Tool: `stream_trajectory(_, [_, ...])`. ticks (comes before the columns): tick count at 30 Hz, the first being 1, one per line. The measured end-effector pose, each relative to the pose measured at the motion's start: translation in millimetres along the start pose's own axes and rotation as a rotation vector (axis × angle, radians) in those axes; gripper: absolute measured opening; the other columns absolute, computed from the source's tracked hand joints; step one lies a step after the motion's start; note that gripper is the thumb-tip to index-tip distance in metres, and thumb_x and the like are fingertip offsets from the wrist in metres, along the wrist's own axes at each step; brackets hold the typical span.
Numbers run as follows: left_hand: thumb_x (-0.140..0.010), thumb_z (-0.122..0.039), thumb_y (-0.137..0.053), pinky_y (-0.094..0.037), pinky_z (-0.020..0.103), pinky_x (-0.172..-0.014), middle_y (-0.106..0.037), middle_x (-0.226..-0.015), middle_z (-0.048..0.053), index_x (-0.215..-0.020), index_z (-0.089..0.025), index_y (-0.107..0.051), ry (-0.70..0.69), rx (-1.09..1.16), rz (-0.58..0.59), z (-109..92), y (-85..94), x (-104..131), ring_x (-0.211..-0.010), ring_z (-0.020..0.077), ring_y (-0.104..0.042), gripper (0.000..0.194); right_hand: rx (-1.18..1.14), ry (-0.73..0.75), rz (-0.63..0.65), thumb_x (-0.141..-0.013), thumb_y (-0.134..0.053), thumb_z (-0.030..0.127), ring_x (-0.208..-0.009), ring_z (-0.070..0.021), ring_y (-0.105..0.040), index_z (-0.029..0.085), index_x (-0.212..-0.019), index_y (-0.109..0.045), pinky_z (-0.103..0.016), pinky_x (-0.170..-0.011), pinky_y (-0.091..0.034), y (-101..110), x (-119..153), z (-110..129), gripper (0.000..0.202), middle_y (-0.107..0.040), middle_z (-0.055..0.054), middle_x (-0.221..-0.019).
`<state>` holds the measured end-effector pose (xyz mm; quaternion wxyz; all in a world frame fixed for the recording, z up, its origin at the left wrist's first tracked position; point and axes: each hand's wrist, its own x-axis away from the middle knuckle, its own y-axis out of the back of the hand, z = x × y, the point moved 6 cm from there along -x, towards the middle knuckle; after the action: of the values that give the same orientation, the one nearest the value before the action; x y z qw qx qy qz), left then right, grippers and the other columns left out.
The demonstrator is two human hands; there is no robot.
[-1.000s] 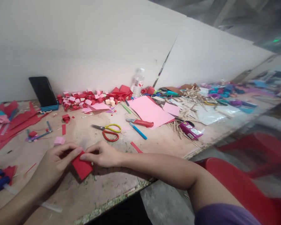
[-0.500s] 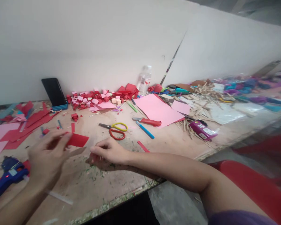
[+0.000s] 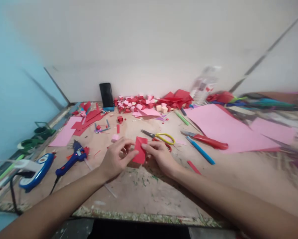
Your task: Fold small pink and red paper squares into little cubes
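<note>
Both hands are meeting at the centre of the frame over the wooden table [image 3: 163,199]. Left hand [image 3: 115,158] and right hand [image 3: 161,156] are each pinching an edge of a small red paper piece [image 3: 140,151], holding it upright between them (possibly folded, too small to tell). Yellow-and-red scissors [image 3: 161,137] are lying just behind the right hand. A blue glue gun [image 3: 73,159] is sitting at lower left, pink paper sheets [image 3: 220,127] at right.

Craft workbench: glue gun [image 3: 71,159], scissors [image 3: 161,137], paper scraps [image 3: 88,117] everywhere.
</note>
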<state>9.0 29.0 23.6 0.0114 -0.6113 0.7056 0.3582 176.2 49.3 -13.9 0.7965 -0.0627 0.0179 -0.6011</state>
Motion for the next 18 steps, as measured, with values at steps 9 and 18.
stream_trajectory(9, [-0.090, -0.043, -0.065, -0.050, 0.023, -0.058, -0.062, -0.074, 0.001, -0.081, -0.014, -0.068, 0.401, 0.511, 0.176, 24.0, -20.3, -1.2, -0.064, 0.0130, -0.057, 0.030, 0.182, 0.101, 0.033, -0.087, -0.071, 0.048, -0.057, -0.0127, -0.047, 0.017, -0.065, -0.068, -0.027, -0.057, -0.036, -6.7, 0.8, 11.5, 0.039, -0.057, 0.001, -0.060])
stream_trajectory(18, [-0.090, -0.044, -0.066, -0.050, 0.025, -0.061, -0.066, -0.076, 0.002, -0.081, -0.014, -0.070, 0.394, 0.517, 0.150, 25.7, -19.2, -0.7, -0.065, 0.0138, -0.060, 0.032, 0.194, 0.103, -0.012, -0.086, -0.073, 0.043, -0.059, -0.0141, -0.052, 0.017, -0.068, -0.073, -0.028, -0.059, -0.039, -2.6, 0.2, 12.0, 0.032, -0.061, 0.000, -0.060])
